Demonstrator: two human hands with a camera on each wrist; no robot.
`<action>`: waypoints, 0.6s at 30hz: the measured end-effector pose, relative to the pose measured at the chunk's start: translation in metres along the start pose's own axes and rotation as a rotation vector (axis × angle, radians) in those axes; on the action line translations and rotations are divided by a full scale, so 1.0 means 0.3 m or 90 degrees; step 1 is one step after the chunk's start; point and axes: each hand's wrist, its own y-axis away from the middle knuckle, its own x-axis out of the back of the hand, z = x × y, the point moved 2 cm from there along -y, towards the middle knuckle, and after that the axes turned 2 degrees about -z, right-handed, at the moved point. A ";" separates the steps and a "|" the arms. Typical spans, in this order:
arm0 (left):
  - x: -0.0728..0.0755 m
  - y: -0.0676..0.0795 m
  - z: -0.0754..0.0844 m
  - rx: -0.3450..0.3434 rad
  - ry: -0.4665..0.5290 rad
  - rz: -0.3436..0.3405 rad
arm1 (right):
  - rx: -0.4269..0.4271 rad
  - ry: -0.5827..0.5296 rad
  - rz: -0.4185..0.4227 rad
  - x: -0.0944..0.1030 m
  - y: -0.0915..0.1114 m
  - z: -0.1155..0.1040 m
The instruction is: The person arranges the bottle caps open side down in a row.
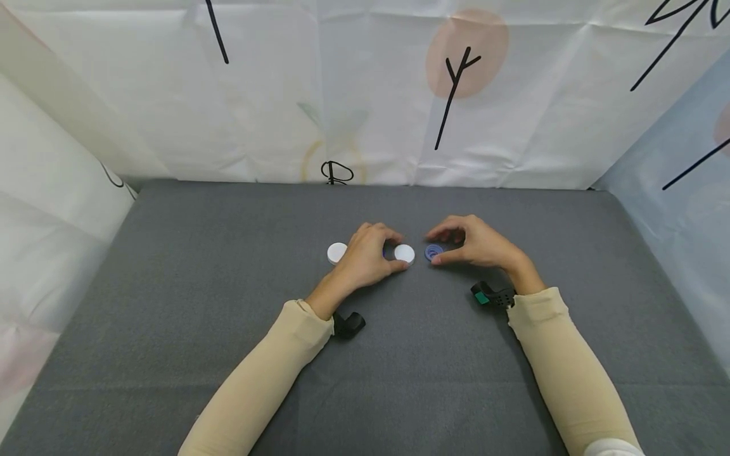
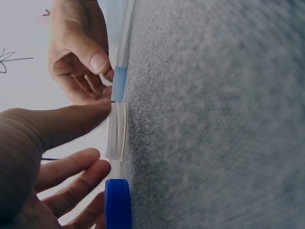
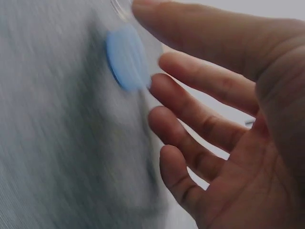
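Observation:
My left hand (image 1: 367, 256) arches over the table, its thumb and fingers about a white bottle cap (image 1: 404, 253). In the left wrist view the thumb tip meets the edge of that ribbed cap (image 2: 116, 131), while the other fingers stay slightly above and apart from it. A dark blue cap (image 2: 118, 204) sits under this hand, mostly hidden in the head view. Beside the white cap lies a lighter blue cap (image 1: 433, 252), and my right hand (image 1: 479, 244) hovers around it with loosely bent fingers. In the right wrist view, a gap separates those fingers from the blue cap (image 3: 127, 58).
Another white cap (image 1: 336, 253) lies left of my left hand, in the same row. A grey cloth covers the table (image 1: 239, 304). White printed sheets (image 1: 256, 114) rise at its back and sides. Black wrist cameras (image 1: 349, 324) hang beneath both forearms.

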 end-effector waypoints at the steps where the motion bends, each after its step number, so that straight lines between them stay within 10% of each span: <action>1: 0.001 -0.001 0.004 -0.004 0.000 0.001 | -0.006 0.000 -0.004 0.008 0.004 0.009; 18: -0.052 -0.071 0.070 0.011 -0.025 -0.036 | -0.001 -0.048 -0.020 0.031 0.017 0.094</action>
